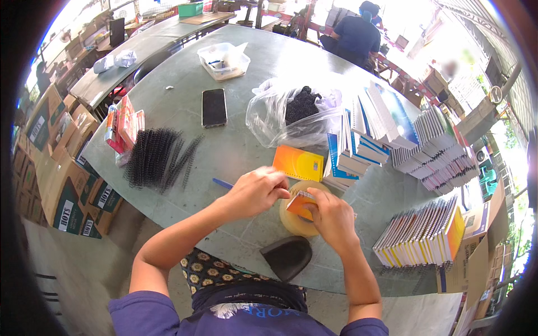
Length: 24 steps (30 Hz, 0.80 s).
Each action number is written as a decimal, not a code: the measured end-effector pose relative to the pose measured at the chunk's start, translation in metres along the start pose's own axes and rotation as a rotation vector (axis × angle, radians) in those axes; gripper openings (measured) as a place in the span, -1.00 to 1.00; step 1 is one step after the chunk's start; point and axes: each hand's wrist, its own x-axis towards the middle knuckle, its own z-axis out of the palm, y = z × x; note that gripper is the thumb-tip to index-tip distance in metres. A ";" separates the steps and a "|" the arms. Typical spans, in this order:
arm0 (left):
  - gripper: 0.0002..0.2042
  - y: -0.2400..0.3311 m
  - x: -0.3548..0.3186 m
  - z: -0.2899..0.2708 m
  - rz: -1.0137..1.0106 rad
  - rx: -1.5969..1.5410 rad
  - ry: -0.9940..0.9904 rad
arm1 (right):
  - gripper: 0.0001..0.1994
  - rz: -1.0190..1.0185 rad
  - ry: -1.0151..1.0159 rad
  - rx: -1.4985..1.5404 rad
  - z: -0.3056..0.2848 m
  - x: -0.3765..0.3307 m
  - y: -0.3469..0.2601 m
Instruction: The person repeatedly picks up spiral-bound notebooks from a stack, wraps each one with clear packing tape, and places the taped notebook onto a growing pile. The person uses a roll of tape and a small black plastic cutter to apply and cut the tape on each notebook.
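Note:
My right hand [335, 218] grips a small orange-covered notebook [301, 205], tilted up on its edge above a wide yellowish roll of tape [290, 221]. Close beside the notebook, my left hand [256, 190] has thumb and fingers pinched together; what they hold, if anything, is too small to make out. Just beyond my hands lies a flat orange-and-yellow notebook [297, 162]. A blue pen [222, 183] rests on the table by my left wrist. Nearer to me, a black rounded pad [286, 259] lies at the table's edge.
Black spiral coils [151, 157] lie at left beside red-and-white packs [124, 124]. Farther back are a phone [213, 108], a plastic tub [223, 61] and a bag of black coils [302, 106]. Spiral notebooks [417, 232] and book stacks [434, 145] fill the right. A person [356, 36] sits beyond.

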 end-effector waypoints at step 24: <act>-0.63 0.044 -0.024 0.010 0.177 0.188 0.553 | -0.79 0.266 0.249 1.200 0.029 -0.019 0.048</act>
